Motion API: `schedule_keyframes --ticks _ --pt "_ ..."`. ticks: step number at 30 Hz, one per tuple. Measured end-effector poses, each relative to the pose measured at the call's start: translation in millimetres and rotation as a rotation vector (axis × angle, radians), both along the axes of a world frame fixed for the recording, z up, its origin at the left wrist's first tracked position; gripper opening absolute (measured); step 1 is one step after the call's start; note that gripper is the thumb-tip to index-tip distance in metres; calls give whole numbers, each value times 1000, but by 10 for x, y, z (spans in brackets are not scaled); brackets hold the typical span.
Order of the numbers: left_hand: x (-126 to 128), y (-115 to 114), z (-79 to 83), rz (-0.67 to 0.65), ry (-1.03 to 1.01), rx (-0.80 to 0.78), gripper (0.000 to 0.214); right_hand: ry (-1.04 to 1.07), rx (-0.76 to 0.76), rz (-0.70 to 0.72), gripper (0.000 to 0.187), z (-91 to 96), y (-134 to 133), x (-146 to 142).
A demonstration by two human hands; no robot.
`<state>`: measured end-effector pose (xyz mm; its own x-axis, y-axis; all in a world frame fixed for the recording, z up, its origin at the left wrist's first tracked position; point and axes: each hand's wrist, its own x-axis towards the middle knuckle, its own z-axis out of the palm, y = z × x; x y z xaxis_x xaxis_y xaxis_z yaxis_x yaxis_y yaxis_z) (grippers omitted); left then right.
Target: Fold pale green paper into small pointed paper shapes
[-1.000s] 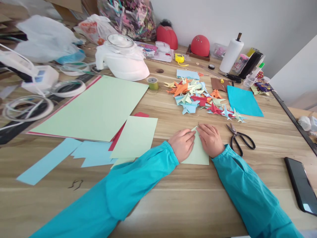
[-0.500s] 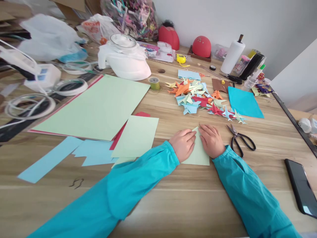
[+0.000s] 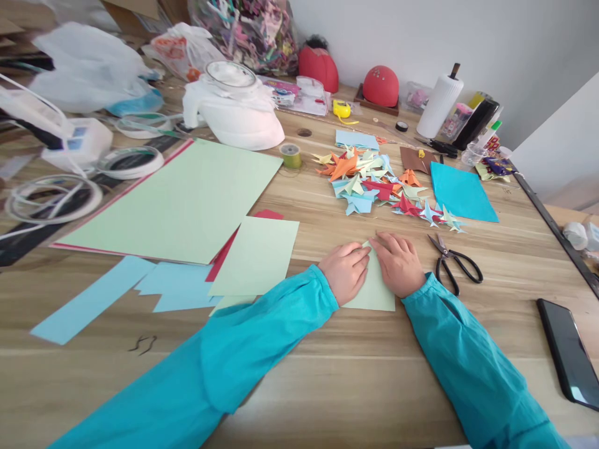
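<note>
Between my hands a pale green sheet of paper [image 3: 377, 288] lies on the table, its top end narrowed to a folded point. My left hand [image 3: 345, 269] is on the sheet's left side, fingers bent together and gripping it near the tip. On the right edge sits my right hand [image 3: 399, 263], with its index fingertip at the folded point and its thumb hidden. Just right of that hand lie black-handled scissors [image 3: 456, 260], blades parted. Another pale green sheet [image 3: 257, 255] rests left of my left hand. Folded paper stars and planes [image 3: 374, 184] are heaped beyond my hands.
Large green card [image 3: 182, 199] lies over red sheets at left, with blue paper strips [image 3: 93, 300] in front. A phone [image 3: 568, 349] is at the right edge. Behind stand a thread spool [image 3: 291, 157], a yellow tape measure [image 3: 341, 110], red pincushions [image 3: 380, 86] and turquoise paper [image 3: 464, 192].
My right hand's fingers have slid slightly left, over the folded tip of the green sheet. My left hand stays nearly still, and the view has shifted a little.
</note>
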<state>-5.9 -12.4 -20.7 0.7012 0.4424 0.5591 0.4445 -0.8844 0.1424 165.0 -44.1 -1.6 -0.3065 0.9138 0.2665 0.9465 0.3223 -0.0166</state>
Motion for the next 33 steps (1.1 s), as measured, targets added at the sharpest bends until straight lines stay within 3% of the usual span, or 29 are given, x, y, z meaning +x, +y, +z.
schedule_keyframes --ticks 33 --pt "5 -21 -18 76 41 -25 32 8 -2 8 41 6 4 14"
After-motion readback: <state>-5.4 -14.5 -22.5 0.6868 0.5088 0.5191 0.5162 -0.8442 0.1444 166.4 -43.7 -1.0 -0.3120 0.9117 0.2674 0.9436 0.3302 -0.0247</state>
